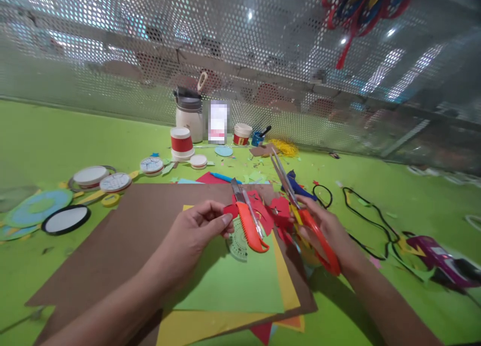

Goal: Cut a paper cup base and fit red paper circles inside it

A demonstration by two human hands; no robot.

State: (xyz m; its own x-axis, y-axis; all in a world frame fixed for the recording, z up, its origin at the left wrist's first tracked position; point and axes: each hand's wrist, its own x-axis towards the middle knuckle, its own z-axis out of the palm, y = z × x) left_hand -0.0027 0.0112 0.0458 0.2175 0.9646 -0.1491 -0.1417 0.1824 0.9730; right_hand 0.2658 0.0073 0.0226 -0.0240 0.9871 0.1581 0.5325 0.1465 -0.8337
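Observation:
My left hand is closed in a pinch on a small piece of red paper. My right hand is wrapped round the orange-red handles of a pair of scissors, whose blades point up and away from me. Between the hands lie an orange utility knife with its blade out, a thin clear pen-like tool and a clear green protractor. Cut red paper scraps lie beside them. Beneath are green paper, yellow sheets and brown board.
A glue gun with a blue body lies behind my right hand. Black cord and a purple device are at right. White lids and paper discs sit left. A red-and-white tub and jug stand behind.

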